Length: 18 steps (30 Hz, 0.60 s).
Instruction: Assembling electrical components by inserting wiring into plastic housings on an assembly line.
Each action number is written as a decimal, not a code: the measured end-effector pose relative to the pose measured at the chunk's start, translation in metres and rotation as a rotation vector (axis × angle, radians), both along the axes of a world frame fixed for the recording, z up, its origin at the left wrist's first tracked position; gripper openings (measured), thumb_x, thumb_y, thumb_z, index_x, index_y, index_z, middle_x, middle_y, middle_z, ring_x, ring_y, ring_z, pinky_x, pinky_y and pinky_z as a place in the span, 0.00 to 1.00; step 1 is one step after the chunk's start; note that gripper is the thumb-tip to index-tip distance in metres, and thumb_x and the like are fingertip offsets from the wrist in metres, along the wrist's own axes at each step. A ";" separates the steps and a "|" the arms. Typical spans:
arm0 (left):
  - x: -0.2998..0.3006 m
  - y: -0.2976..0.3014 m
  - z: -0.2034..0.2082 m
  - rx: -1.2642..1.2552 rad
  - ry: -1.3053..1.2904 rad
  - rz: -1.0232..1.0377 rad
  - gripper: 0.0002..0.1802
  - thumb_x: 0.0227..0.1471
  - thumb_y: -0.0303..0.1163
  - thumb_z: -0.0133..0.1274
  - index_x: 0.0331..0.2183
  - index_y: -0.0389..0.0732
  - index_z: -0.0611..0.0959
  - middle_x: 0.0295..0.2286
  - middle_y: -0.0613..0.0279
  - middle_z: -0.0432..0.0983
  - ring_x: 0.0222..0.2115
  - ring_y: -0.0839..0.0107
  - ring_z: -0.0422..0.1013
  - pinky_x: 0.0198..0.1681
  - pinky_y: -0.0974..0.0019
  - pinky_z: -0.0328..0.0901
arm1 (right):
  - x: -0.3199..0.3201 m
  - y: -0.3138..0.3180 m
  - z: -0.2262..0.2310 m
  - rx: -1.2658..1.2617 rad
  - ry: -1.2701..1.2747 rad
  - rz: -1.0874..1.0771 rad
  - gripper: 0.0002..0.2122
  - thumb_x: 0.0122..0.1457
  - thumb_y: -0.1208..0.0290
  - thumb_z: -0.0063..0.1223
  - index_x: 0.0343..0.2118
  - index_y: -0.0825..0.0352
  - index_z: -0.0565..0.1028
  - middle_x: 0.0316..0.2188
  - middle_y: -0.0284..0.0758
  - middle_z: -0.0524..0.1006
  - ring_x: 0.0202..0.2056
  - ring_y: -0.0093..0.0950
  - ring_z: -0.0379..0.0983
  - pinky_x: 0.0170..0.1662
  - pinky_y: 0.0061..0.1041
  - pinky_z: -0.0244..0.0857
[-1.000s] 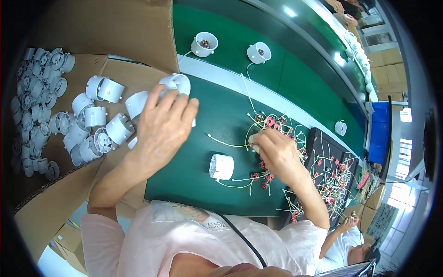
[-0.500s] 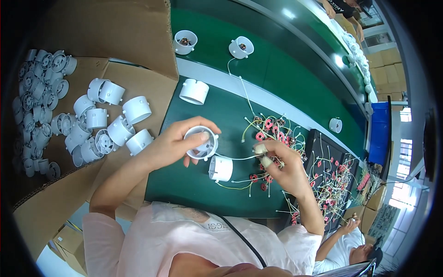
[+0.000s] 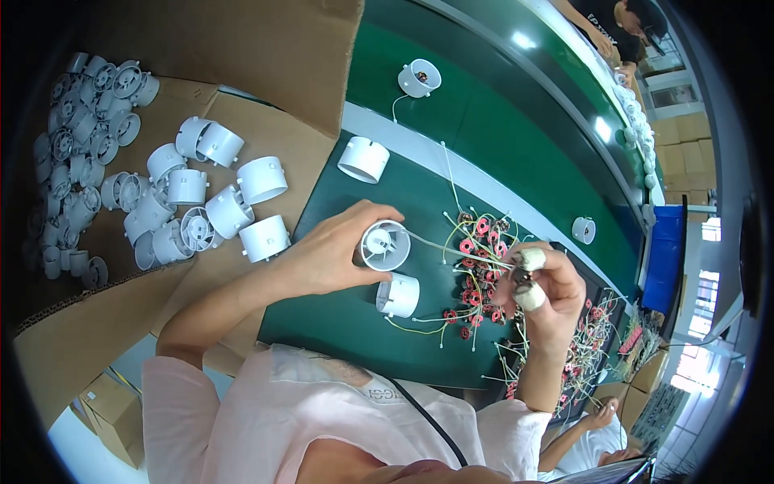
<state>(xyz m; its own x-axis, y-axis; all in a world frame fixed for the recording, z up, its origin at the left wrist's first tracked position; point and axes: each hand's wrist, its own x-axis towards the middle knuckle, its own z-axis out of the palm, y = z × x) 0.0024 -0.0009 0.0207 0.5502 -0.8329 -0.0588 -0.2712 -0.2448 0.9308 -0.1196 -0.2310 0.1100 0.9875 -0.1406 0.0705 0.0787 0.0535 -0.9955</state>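
My left hand (image 3: pixel 339 252) is closed around a white cylindrical plastic housing (image 3: pixel 384 247), its open mouth facing up and a central hub showing inside. Off to the right, my right hand (image 3: pixel 558 294), with pale tape on the thumb and finger, pinches a small dark wound coil (image 3: pixel 522 277). Pale wires (image 3: pixel 451 249) stretch from that coil to the housing's rim. Just below the held housing, another white housing (image 3: pixel 398 296) lies on the green work surface. Red and copper coils (image 3: pixel 476 278) with loose wires lie in a heap between my hands, nearest to the right one.
A cardboard box (image 3: pixel 278 133) full of white housings stands at the left. One housing (image 3: pixel 364 160) stands beyond my left hand. Two more, a near one (image 3: pixel 420 78) and a far one (image 3: pixel 584 230), ride the green belt. A black tray of coils lies right; two people work nearby.
My right hand has moved right with the coil, drawing the wires into a longer line. The held housing has shifted right and turned, and my left thumb has come out of its mouth.
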 end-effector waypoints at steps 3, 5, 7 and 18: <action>0.002 0.000 -0.004 -0.176 0.278 0.079 0.34 0.37 0.23 0.62 0.49 0.39 0.67 0.47 0.55 0.64 0.45 0.66 0.67 0.48 0.64 0.63 | 0.009 -0.004 -0.019 -0.058 -0.017 -0.017 0.14 0.55 0.71 0.53 0.42 0.74 0.70 0.33 0.42 0.74 0.23 0.25 0.72 0.18 0.17 0.63; 0.003 0.001 -0.010 -0.260 0.399 0.080 0.35 0.38 0.23 0.61 0.50 0.39 0.66 0.46 0.55 0.64 0.45 0.67 0.68 0.48 0.64 0.63 | 0.015 -0.005 -0.022 -0.086 -0.024 -0.027 0.15 0.55 0.68 0.54 0.41 0.73 0.70 0.33 0.42 0.74 0.21 0.24 0.71 0.16 0.17 0.61; 0.006 0.002 -0.014 -0.431 0.635 0.073 0.35 0.40 0.22 0.59 0.51 0.39 0.63 0.46 0.56 0.65 0.43 0.67 0.68 0.47 0.63 0.63 | 0.022 -0.004 -0.020 0.024 0.010 0.006 0.14 0.56 0.72 0.51 0.43 0.74 0.69 0.34 0.42 0.75 0.25 0.23 0.73 0.21 0.16 0.63; 0.014 0.009 -0.010 -0.351 0.757 0.004 0.33 0.42 0.22 0.57 0.51 0.38 0.64 0.43 0.61 0.65 0.45 0.75 0.65 0.46 0.68 0.64 | 0.045 0.002 -0.021 0.007 0.006 0.091 0.14 0.55 0.72 0.52 0.43 0.74 0.70 0.34 0.39 0.73 0.27 0.22 0.70 0.25 0.17 0.63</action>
<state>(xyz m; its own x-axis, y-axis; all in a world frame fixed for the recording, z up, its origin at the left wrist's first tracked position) 0.0165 0.0085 0.0109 0.4695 -0.8699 -0.1512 0.4589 0.0941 0.8835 -0.0750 -0.2288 0.0892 0.9967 -0.0507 0.0637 0.0670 0.0669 -0.9955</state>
